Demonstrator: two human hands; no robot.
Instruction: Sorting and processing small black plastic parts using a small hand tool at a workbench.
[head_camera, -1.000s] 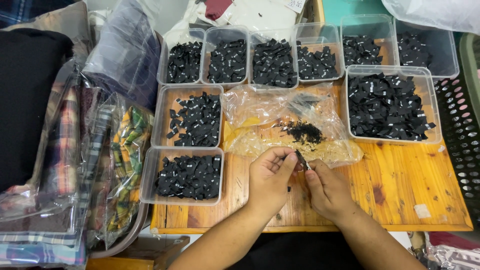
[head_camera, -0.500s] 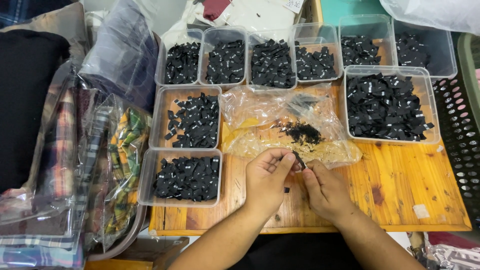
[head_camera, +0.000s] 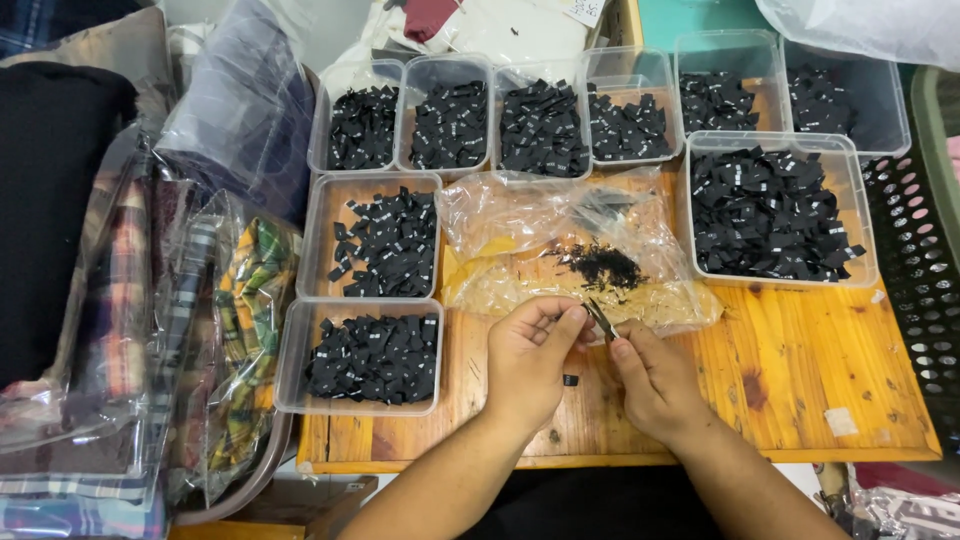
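Your left hand (head_camera: 528, 362): nearest you, low at the middle of the wooden tabletop (head_camera: 800, 380), fingers curled in and thumb pressed toward the forefinger, pinched on one end of a small dark piece (head_camera: 600, 320).
Your right hand (head_camera: 655, 378): just beside the left, nearly touching it, fingertips drawn together on the other end of the same piece.
Small dark piece: a thin, dark sliver held between both hands, raised just above the tabletop; too small to tell more than its shape.
Dropped bit (head_camera: 570, 380): a tiny black scrap on the wood directly under your hands.
Doing it well: as I judge it, keep both pinches close to the tips and work low over the wood, so anything that slips lands near the scrap and not in a tub.
Clear plastic bag (head_camera: 520, 220): crumpled, just beyond your fingers, with a little heap of fine black trimmings (head_camera: 605, 265) on it.
Left tubs: two clear tubs, near (head_camera: 365, 355) and middle (head_camera: 385, 240), each holding folded black labels with small white marks.
Right tub (head_camera: 770, 210): larger, well filled with the same labels.
Far row (head_camera: 545, 125): six clear tubs of black labels along the back edge.
Far left: bagged plaid cloth (head_camera: 240, 330) stacked beside the tabletop.
Far right: a black perforated basket (head_camera: 920, 260) at the edge.
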